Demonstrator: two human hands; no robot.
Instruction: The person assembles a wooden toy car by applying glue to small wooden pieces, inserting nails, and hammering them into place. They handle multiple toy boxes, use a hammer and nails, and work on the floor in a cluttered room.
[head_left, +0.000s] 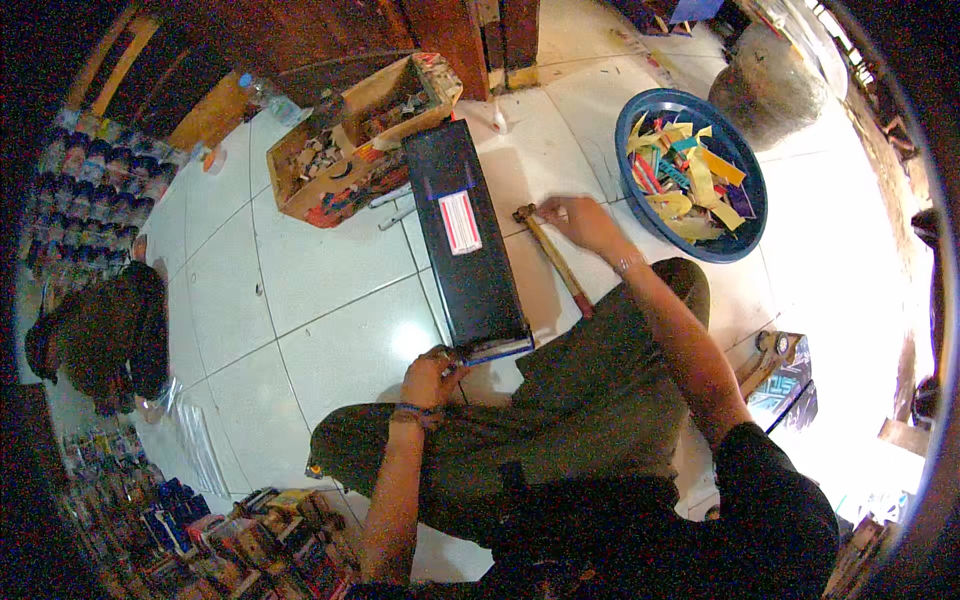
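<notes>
A long black block (465,260) lies on the tiled floor in front of me, with a blue line along its near end. On its top rests a small stack of white strips with red lines (460,223). My left hand (430,380) is at the block's near left corner, fingers closed in a pinch; whatever is in them is too small to make out. To the right of the block lies a hammer (553,258) with a wooden handle, its head pointing away from me. My right hand (588,228) is beside the hammer's head, fingers curled together, their tips blurred.
A worn carton of scraps (340,165) stands behind the block, near a plastic bottle (268,98). At right, a blue basin (628,170) holds coloured strips. Packed small goods (240,545) line the left side, by a dark cloth bundle (105,335). A sack (765,85) stands far right.
</notes>
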